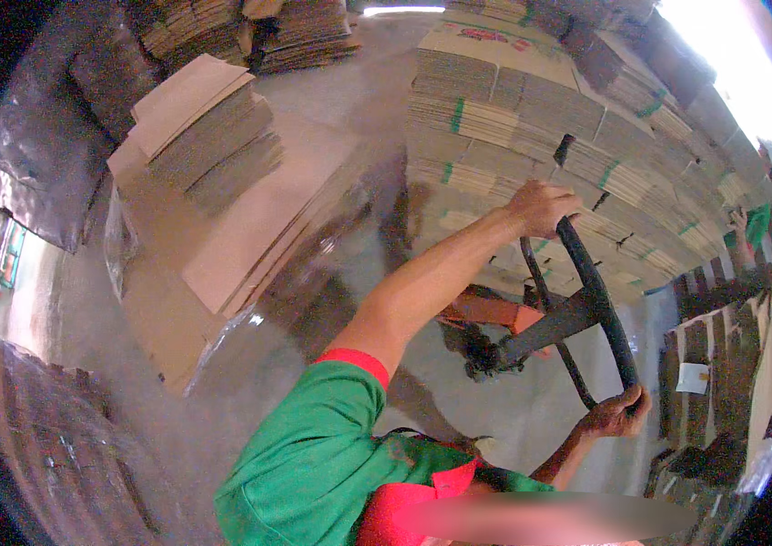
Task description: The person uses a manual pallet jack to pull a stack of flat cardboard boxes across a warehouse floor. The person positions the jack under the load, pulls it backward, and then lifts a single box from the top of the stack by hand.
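Head view: left hand (545, 207) and right hand (618, 414) grip the black loop handle (616, 329)

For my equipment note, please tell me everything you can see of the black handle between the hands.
The black handle has a thick bar, a thinner bar beside it, and a stout shaft running from the thick bar's middle to a dark joint near an orange part. Its material may be metal. It slants across the picture's right half, above grey floor. The left hand grips its upper end in the picture, the right hand its lower end.
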A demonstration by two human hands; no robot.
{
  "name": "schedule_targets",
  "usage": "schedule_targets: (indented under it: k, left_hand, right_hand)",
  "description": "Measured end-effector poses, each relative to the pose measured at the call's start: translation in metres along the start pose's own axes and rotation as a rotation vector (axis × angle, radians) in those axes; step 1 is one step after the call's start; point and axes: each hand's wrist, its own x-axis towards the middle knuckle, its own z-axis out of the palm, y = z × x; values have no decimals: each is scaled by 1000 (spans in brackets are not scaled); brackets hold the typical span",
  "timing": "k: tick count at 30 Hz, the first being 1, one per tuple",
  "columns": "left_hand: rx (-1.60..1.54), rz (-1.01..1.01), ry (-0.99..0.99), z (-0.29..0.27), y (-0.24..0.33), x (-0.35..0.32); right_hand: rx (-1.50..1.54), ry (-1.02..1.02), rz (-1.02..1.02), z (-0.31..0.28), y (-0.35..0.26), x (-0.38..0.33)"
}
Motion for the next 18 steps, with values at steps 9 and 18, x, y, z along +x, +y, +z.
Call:
schedule_targets:
  k: [9,18]
  left_hand:
    - [-214,-91,-47,68,-2,30]
    - [-297,-192,-8,162,-26,85]
  right_hand:
    - [-72,62,10,35,40,7]
    - [-62,31,-45,120,133,82]
